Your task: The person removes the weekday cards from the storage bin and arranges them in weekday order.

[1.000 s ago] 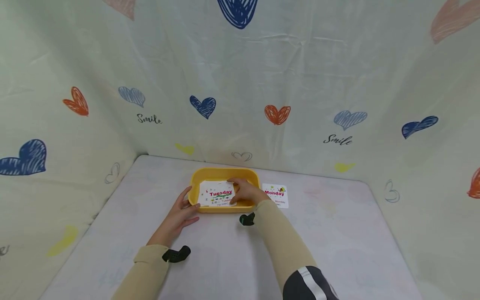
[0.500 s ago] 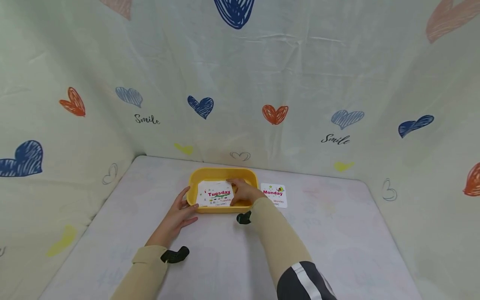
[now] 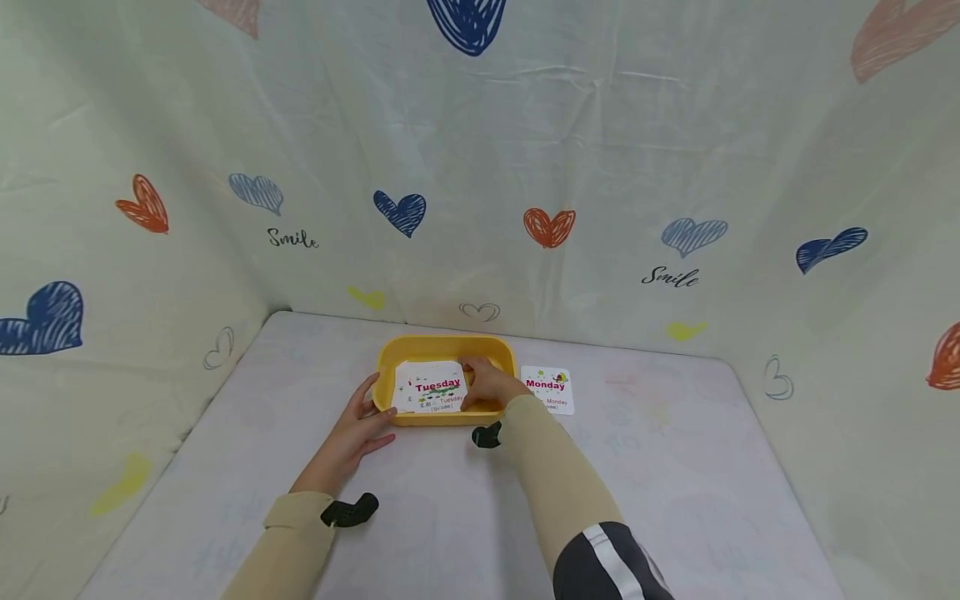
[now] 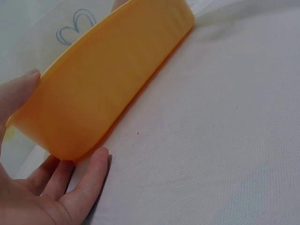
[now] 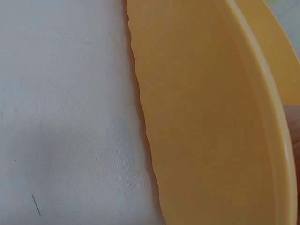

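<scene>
A yellow tray [image 3: 392,354] stands toward the back of the table with white cards inside it, the top one a "Tuesday" card [image 3: 431,387]. My left hand [image 3: 352,437] holds the tray's left end. In the left wrist view its thumb lies at the rim, with the other fingers low against the tray's corner. My right hand [image 3: 491,385] reaches into the tray from the right, with index finger and thumb at the upper and lower right corners of the Tuesday card. In the right wrist view, the tray wall [image 5: 201,117] hides most of that hand.
A white "Monday" card [image 3: 551,390] lies on the table just right of the tray, partly covered by the right wrist. The pale table [image 3: 420,517] meets a curtain [image 3: 480,142] printed with hearts and "Smile" at its back and left.
My right index fingertip has shifted slightly right along the Tuesday card's upper corner, showing more of that corner. The left hand and tray keep their places; the head view has shifted a little.
</scene>
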Demonstrator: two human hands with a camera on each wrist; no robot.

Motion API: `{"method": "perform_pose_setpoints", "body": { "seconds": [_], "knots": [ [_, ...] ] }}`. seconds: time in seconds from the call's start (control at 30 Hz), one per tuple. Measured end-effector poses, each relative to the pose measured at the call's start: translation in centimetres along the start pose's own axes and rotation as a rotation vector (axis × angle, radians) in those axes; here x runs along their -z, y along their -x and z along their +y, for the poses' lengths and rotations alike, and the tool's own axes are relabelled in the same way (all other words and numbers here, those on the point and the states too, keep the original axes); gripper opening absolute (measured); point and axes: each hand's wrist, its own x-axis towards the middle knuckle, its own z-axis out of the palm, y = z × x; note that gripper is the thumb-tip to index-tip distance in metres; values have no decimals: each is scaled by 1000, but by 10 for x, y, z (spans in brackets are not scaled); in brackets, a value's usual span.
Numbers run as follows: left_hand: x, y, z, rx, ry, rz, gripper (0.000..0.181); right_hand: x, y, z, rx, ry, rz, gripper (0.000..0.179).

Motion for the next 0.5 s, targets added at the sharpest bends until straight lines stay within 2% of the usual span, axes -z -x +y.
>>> {"method": "perform_pose_setpoints", "body": {
  "seconds": [0.2, 0.5],
  "knots": [
    [0, 1, 0, -4, -2, -1, 82, 0, -2, 0, -21, -12, 5, 77],
    [0, 1, -1, -12, -4, -3, 82, -2, -5, 2, -46, -79, 37, 46]
  ]
}}
